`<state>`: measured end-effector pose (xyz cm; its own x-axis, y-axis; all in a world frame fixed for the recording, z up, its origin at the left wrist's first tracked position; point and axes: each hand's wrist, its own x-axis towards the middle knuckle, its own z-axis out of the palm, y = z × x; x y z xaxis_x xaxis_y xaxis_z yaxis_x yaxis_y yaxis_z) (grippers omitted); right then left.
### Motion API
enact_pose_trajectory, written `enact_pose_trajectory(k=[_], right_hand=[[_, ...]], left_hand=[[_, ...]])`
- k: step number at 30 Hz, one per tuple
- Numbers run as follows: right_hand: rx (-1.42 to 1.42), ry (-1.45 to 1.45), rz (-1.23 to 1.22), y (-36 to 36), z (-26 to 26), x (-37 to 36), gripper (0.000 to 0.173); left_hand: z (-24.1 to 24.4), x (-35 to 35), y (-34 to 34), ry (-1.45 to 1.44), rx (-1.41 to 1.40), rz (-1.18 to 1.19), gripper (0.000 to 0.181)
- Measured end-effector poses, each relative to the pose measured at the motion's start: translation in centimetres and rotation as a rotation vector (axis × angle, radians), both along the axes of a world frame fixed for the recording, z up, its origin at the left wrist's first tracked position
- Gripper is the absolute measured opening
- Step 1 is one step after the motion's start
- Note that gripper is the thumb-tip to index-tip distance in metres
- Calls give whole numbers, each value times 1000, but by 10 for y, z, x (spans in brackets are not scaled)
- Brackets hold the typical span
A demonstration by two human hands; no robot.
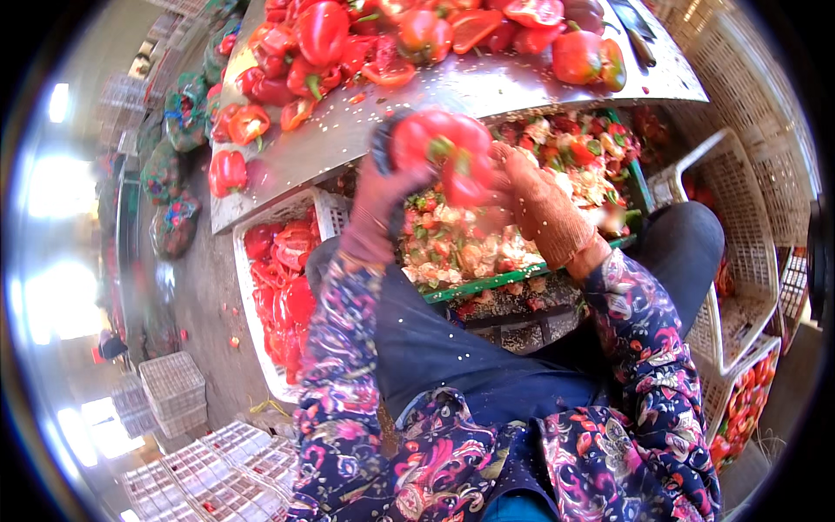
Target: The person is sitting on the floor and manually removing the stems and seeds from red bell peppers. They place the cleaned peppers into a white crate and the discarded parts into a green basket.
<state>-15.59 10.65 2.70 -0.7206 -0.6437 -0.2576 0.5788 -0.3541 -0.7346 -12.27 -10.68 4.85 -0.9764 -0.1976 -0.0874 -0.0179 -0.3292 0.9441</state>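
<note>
My left hand (391, 176), in a dark-palmed work glove, grips a red bell pepper (442, 147) with a green stem over the front edge of the metal table. Close against the pepper's right side is my right hand (522, 189) in an orange-brown knit glove; its fingers are blurred, and whether they hold anything cannot be told. Below both hands stands a green crate (502, 279) of pepper cores, seeds and scraps. Many red peppers (323, 32) lie heaped on the metal table (293, 153), some of them cut. A knife (642, 49) rests at the table's right.
A white crate (264, 365) of cut red peppers stands left of my legs. White plastic crates (737, 261) stand at the right, one with red peppers. Filled mesh sacks (186, 111) line the floor at the left, and more crates (173, 391) stand at the lower left.
</note>
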Motion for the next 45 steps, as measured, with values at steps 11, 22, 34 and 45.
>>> enact_pose_trajectory(k=[11, 22, 34, 45], right_hand=[[380, 513, 27, 36, 11, -1, 76], [273, 329, 62, 22, 39, -12, 52], [1090, 1915, -376, -40, 56, -93, 57], [815, 1819, -3, 26, 18, -1, 40]], left_hand=[[-10, 48, 80, 149, -49, 23, 72], [-49, 68, 39, 209, -50, 288, 53], [-49, 61, 29, -59, 850, 160, 47], [-59, 66, 79, -278, 671, -365, 74]])
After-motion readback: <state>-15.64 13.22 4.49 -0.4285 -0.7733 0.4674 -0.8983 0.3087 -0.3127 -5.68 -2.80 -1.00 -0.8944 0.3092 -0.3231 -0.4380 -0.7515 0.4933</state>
